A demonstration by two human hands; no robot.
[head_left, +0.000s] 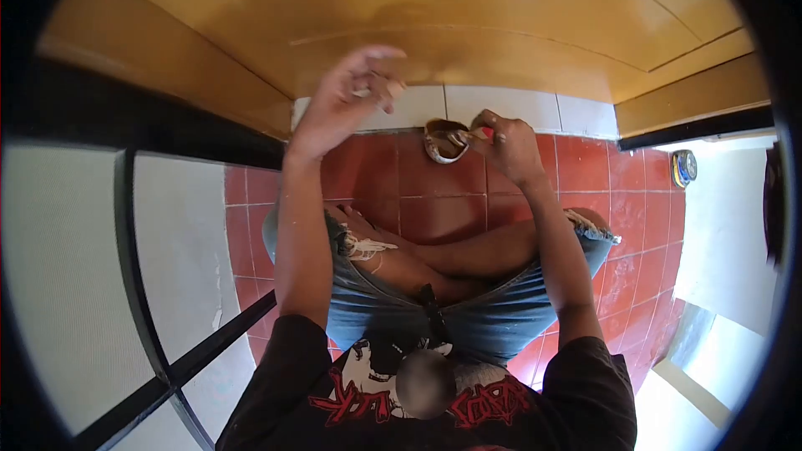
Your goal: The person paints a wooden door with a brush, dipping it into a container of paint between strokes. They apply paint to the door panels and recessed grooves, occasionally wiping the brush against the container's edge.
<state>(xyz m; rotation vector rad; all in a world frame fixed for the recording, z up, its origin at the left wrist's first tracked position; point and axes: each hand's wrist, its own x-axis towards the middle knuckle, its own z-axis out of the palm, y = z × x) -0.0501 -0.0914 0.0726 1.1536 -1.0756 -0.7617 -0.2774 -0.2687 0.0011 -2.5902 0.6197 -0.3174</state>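
Observation:
My right hand (508, 146) is closed around a small paintbrush (476, 134) with a red part showing between the fingers. The brush's bristle end is at a small white bowl (432, 150) with brown liquid inside and smears on its rim. The bowl sits on the red floor tiles near the white tile strip. My left hand (355, 88) is raised before the glossy yellow-brown wooden panel (501, 42). Its fingers are curled and a little blurred, with a small tan piece (396, 90) at the fingertips that I cannot make out.
Black-framed glass panes (125, 242) stand close on the left. A round tin (684, 169) lies on the floor at the right, beside a bright opening. My crossed legs in torn jeans (368, 305) rest on the red tiles (443, 215).

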